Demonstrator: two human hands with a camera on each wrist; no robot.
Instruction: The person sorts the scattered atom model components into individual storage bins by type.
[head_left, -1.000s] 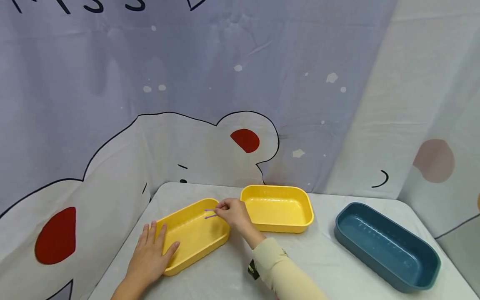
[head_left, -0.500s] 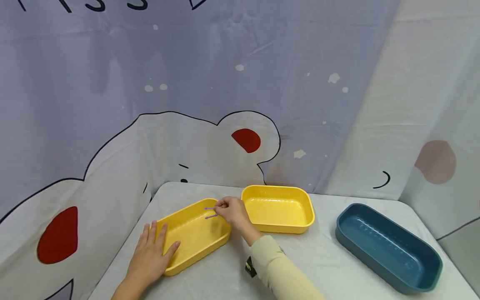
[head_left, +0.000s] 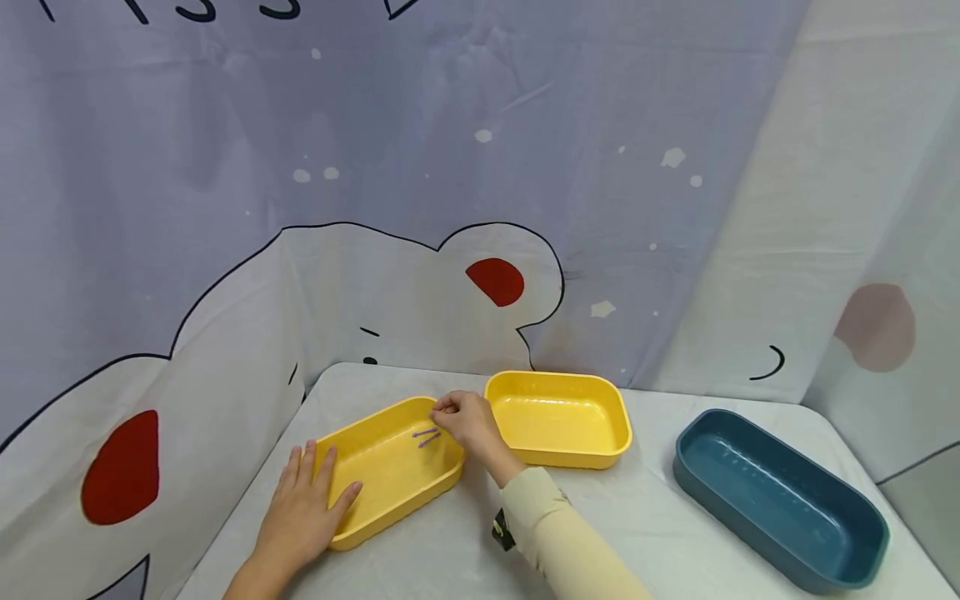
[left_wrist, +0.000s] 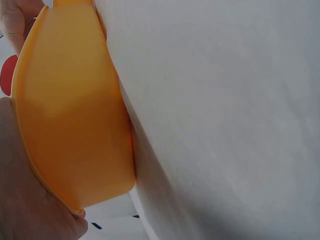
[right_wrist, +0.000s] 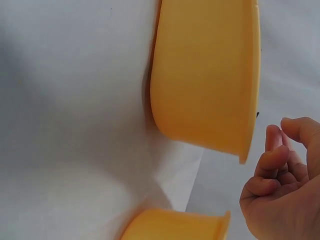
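Sticks [head_left: 425, 432] shifted toward 5 o'clock; right grip [head_left: 470, 425] nearer, fingertips narrow, nothing visibly pinched.
Position: within left-hand tray [head_left: 378, 471], just off those fingertips at 7 o'clock, long axes roughly 8-to-2.

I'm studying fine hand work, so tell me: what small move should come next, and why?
Probably ease the right hand up and away: the two thin purple sticks appear to lie in the oblong yellow plastic tray steadied by the left hand, and the right wrist view shows none between the fingers.
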